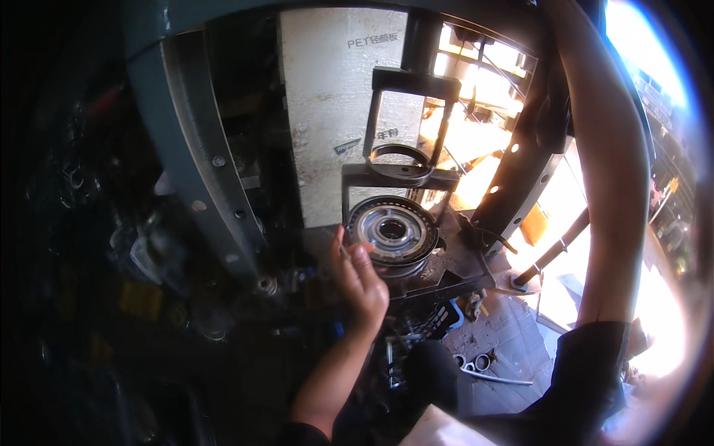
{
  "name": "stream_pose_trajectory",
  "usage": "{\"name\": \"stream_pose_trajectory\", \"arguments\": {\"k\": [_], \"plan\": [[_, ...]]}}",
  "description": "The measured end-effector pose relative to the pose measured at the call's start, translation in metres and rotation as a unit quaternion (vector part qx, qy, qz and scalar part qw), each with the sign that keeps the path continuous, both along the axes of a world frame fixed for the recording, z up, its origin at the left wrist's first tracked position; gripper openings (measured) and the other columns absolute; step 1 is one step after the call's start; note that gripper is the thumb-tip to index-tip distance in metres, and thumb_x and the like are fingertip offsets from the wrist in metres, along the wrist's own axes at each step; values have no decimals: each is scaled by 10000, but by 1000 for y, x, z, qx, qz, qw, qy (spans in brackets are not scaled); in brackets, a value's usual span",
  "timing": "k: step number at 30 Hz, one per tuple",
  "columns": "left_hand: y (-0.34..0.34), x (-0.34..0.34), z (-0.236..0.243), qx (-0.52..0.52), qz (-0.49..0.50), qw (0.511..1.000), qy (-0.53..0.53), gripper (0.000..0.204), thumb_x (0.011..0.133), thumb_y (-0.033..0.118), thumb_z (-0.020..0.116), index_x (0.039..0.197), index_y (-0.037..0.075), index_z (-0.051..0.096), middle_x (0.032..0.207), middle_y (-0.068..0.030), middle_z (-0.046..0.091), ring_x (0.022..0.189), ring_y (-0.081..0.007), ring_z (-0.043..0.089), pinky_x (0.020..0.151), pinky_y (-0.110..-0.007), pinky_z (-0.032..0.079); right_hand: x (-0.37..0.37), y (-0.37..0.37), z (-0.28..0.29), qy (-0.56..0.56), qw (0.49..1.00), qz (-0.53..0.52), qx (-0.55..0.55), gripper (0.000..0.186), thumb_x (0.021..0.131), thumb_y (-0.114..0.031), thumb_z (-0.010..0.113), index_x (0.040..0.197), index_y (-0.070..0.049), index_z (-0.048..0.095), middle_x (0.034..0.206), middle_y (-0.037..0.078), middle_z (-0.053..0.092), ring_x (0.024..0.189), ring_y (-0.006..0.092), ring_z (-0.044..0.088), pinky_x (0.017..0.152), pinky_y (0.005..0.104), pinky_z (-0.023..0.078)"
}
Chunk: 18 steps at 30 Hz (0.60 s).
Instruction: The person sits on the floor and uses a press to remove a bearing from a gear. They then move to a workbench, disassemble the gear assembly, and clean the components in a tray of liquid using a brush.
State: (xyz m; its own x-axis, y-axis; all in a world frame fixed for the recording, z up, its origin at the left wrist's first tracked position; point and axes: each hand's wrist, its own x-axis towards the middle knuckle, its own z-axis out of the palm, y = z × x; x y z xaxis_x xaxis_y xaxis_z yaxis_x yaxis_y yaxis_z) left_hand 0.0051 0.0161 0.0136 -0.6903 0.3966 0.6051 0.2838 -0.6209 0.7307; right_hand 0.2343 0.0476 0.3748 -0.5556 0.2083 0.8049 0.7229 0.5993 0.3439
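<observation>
My left hand [361, 282] is beside the left edge of a round metal assembly [375, 223], its fingers raised and somewhat apart, near or touching the rim; no held item shows. The assembly has a perforated outer ring and dark central bore, and lies flat on a dark steel press table [457, 279]. Above it hangs a press ram [422, 41] with a rectangular steel frame and a ring [394, 175]. My right forearm [610, 193] reaches up along the right side to the top edge; its hand is not visible.
Steel uprights [186, 134] flank the press, with a pale board [320, 111] behind it. A hose or rod [550, 253] runs at the right. Below are a blue-edged dark crate [439, 320], loose metal rings [482, 363] and tools on sheeting. Sunlit clutter lies beyond.
</observation>
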Motion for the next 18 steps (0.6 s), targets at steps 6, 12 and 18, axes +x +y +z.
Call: {"name": "stream_pose_trajectory", "arguments": {"k": [6, 12, 18], "plan": [[-4, -3, -4, -19, -5, 999, 28, 434, 1121, 135, 432, 1515, -42, 400, 1000, -77, 644, 942, -150, 606, 919, -301, 471, 9, 9, -5, -1, 1000, -6, -7, 219, 962, -180, 572, 988, -12, 711, 882, 148, 696, 826, 282, 720, 742, 404, 572], [-3, -1, 3, -14, -7, 1000, 0, 415, 1128, 134, 418, 1503, -42, 419, 977, -55, 605, 933, -131, 564, 951, -298, 451, 16, 12, -16, -5, 1000, -8, -12, 208, 955, -173, 586, 1010, -10, 704, 908, 148, 694, 839, 279, 718, 749, 400, 572], [-10, 1, 5, -39, -7, 999, 9, 396, 1130, 117, 402, 1497, -28, 441, 986, -51, 592, 945, -117, 540, 952, -288, 436, 20, 25, -15, -8, 1000, -14, -13, 202, 949, -166, 600, 1033, -9, 696, 933, 148, 691, 851, 276, 716, 757, 397, 573]]}}
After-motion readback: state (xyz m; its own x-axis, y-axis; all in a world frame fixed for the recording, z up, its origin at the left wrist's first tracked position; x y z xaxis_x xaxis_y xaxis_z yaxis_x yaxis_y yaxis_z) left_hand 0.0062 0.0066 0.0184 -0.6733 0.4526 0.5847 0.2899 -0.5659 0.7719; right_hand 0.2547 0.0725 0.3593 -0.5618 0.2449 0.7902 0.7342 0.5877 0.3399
